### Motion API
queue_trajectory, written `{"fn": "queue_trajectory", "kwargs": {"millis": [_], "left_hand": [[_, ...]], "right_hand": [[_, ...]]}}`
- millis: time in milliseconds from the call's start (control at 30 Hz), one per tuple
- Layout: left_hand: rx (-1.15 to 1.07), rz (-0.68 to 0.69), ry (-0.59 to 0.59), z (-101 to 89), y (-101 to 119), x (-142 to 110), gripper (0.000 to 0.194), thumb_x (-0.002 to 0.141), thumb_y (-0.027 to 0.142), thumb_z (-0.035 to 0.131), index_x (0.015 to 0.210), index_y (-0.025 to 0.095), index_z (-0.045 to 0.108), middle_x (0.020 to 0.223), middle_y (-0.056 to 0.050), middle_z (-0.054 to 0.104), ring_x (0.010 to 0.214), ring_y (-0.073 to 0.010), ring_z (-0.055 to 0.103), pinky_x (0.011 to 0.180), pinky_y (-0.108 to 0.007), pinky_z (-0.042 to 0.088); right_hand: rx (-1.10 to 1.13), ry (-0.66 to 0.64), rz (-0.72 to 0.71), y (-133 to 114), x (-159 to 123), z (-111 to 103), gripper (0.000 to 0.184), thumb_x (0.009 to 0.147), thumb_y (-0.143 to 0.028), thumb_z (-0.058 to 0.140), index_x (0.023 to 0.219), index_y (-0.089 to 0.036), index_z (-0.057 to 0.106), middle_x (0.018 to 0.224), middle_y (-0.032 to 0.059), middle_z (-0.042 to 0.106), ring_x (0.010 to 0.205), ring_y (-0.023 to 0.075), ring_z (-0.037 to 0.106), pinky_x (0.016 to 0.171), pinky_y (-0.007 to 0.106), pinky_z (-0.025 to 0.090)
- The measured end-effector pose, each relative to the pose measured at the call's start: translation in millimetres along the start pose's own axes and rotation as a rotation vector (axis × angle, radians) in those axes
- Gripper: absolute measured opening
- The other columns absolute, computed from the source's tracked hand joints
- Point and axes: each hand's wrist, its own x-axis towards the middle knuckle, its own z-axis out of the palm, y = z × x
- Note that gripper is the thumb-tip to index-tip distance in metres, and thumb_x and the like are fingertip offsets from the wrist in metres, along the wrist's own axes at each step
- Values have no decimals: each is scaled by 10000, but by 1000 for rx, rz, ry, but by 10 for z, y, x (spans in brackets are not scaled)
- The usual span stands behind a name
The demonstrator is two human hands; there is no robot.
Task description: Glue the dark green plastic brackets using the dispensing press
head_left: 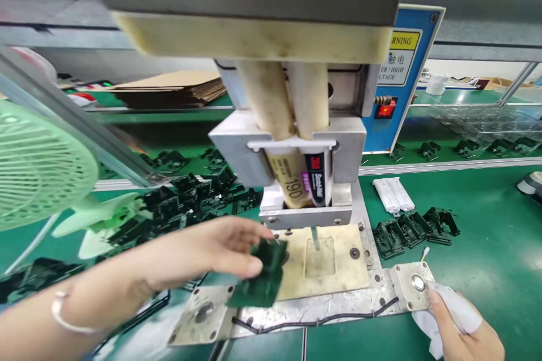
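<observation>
Green matting (474,271) covers the workbench seen from the head camera, and on it stands a glue-dispensing press (296,146) whose twin adhesive cartridge (305,177) is clamped upright with its nozzle (314,237) pointing straight down at a cream fixture plate (339,271). The left hand (220,251) is stretched in from the lower left, a silver bangle (63,310) on its wrist, and a dark green plastic part (262,273) is pinched between its thumb and fingers. That part is held over the left edge of the fixture plate, just beside the recessed nest under the nozzle; its long axis is tilted, running from lower left near the metal base plate (296,310) up to the right, with its upper end turned toward the nozzle. The right hand (461,333) is seen at the lower right corner, closed around a white cloth (459,310), with its index fingertip lying just beside the round push-button (418,282) on the right-hand button block. More dark green parts are heaped behind the left arm (186,197) and set in a short row (412,228) to the right of the press. A pale green fan (38,169) fills the left edge, a stack of flat cardboard (169,90) lies at the back, and a blue warning panel (406,67) with a lit red switch (386,109) is fixed behind the press.
</observation>
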Motion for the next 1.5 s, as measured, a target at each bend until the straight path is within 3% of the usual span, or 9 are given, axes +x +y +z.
{"fn": "queue_trajectory", "kwargs": {"millis": [67, 200, 367, 567, 667, 800, 967, 1233, 1500], "left_hand": [[-102, -128, -173, 246, -169, 20, 755, 542, 376, 988, 1168, 113, 658, 886, -33, 742, 787, -172, 683, 711, -255, 552], [-219, -92, -150, 633, -264, 182, 747, 506, 354, 997, 1112, 106, 638, 843, -20, 696, 739, -137, 639, 719, -244, 531], [-83, 115, -87, 698, -191, 435, 633, 537, 329, 952, 1028, 160, 589, 862, 0, 638, 841, -175, 640, 855, -316, 533], [204, 357, 34, 750, -389, 551, 740, 642, 449, 828, 1245, 180, 495, 992, -55, 613, 927, -253, 680, 916, -426, 568], [432, 391, 117, 632, -436, 403, 883, 628, 539, 838, 1372, 181, 524, 1218, -148, 623, 1124, -346, 645, 998, -476, 550], [527, 349, 533, 189, -696, 131, 898, 635, 739, 729, 1363, 224, 621, 1465, -140, 547, 1366, -433, 490, 1185, -567, 371], [255, 95, 442, -301, -1328, 12, 749, 597, 798, 756, 1155, 299, 738, 1281, -64, 725, 1312, -382, 576, 1166, -481, 430], [-52, 2, 603, 5, -1328, -74, 974, 366, 818, 845, 1132, 241, 678, 1319, -84, 691, 1180, -292, 640, 836, -231, 589], [-210, 11, 385, -77, -1468, -167, 856, 584, 734, 848, 1245, 245, 612, 1077, -41, 749, 835, -233, 671, 675, -252, 563]], "right_hand": [[14, -23, 1, -2, 13, 15, 449, 888, -608, 676, 830, -182, 807, 851, 101, 775, 787, 281, 740, 700, 294, 579], [70, -95, 16, 51, 99, 4, 507, 825, -682, 703, 788, -187, 809, 789, 89, 769, 719, 266, 730, 678, 281, 575], [143, -122, 9, 1, 149, 6, 534, 795, -708, 722, 783, -181, 810, 817, 105, 774, 739, 276, 733, 716, 300, 590], [180, -55, 91, -164, 23, 64, 503, 811, -674, 703, 779, -180, 795, 839, 115, 767, 791, 281, 726, 759, 301, 577], [217, -68, 216, -120, 49, 62, 475, 779, -638, 724, 839, -175, 812, 913, 113, 777, 856, 289, 733, 775, 292, 579], [234, -178, 516, -123, 247, 76, 631, 591, -686, 820, 930, -153, 820, 892, 105, 783, 854, 326, 740, 648, 305, 594], [265, -305, 558, -350, 424, 147, 650, 560, -674, 837, 892, -118, 778, 787, 105, 761, 742, 307, 716, 570, 320, 552], [332, -207, 503, -447, 334, 189, 652, 620, -628, 828, 1026, -123, 764, 872, 84, 772, 856, 310, 720, 697, 346, 562], [336, -213, 484, -353, 339, 212, 649, 614, -622, 855, 1007, -113, 768, 866, 103, 772, 792, 297, 719, 639, 336, 561]]}}
